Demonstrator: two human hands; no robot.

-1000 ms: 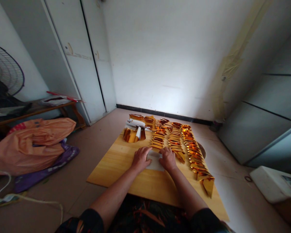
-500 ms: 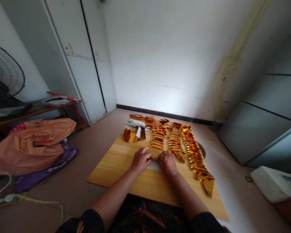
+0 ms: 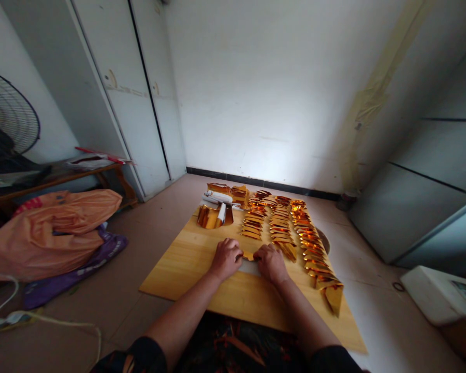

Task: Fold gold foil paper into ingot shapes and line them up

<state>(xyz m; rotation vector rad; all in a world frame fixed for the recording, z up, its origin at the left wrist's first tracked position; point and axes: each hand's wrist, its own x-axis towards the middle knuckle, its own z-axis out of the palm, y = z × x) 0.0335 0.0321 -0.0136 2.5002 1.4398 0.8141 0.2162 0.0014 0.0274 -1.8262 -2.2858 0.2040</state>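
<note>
Left hand (image 3: 226,257) and right hand (image 3: 271,262) pinch closed on one thin gold paper (image 3: 248,256) between them; light, creasable, best gripped at its edges.

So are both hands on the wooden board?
Yes, the left hand and right hand both rest on the wooden board, pinching a gold paper piece between them.

Bare wooden board (image 3: 186,269) lies left; 3 rows of gold foil pieces (image 3: 283,230) apparently crowd right.

Gold foil pieces (image 3: 281,228); pale wood board (image 3: 202,269); orange bag (image 3: 50,228); white wall (image 3: 275,88).
</note>
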